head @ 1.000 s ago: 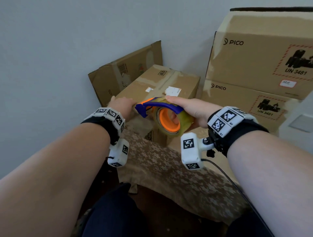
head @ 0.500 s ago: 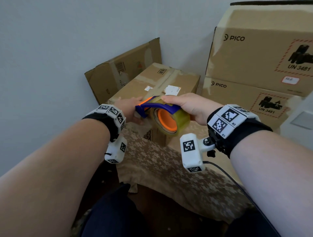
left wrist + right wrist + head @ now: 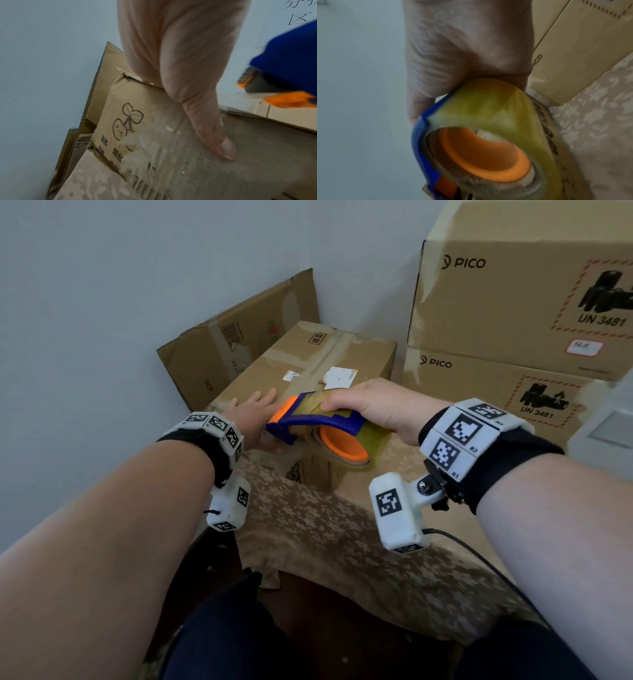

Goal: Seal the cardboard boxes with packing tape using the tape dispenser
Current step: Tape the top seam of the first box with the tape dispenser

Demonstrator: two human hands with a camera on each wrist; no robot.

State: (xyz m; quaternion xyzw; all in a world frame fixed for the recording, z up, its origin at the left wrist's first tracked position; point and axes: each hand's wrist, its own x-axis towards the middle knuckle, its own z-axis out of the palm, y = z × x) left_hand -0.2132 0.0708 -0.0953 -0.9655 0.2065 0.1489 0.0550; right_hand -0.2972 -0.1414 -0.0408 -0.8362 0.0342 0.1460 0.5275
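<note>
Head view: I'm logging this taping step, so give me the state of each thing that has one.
Small box: flaps closed, tape along top seam.
Tape dispenser: held over the small box's near edge.
Left hand: flat on box.
Right hand: gripping dispenser.
Two PICO boxes: closed, stacked.

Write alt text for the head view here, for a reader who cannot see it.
The right hand grips a blue and orange tape dispenser over the near end of a cardboard box, while the left hand lies with straight fingers on the box top beside it. Two larger PICO boxes are stacked to the right; a flattened carton leans on the wall behind.
</note>
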